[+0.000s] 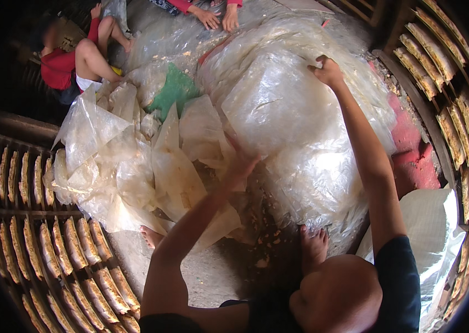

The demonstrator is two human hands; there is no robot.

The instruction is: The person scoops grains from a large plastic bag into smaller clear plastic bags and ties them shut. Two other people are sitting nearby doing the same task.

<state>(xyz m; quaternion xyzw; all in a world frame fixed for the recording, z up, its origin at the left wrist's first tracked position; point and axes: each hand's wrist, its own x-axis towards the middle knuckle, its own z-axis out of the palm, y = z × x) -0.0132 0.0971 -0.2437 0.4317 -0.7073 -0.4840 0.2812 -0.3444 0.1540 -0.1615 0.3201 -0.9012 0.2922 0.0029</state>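
Observation:
A broad pile of clear plastic sheets (284, 104) lies on the floor before me, layered and wrinkled. My right hand (329, 73) is at the far right part of the top sheet, arm stretched out and fingers curled. Whether it pinches the film cannot be made out. At the pile's near left edge is my left hand (247, 163), blurred, its fingers not clear. Left of it, crumpled loose plastic sheets (122, 154) with brownish stains form a heap. A green plastic piece (174, 89) shows between the two piles.
Racks with pale, crusted slabs stand at left (70, 243) and right (425, 54). Red sheeting (413, 154) and a whitish sack (425, 224) lie at right. One person (61, 68) sits at far left; another person's hands (217, 18) touch the floor sheeting. Brown crumbs (265, 245) litter the floor between my feet.

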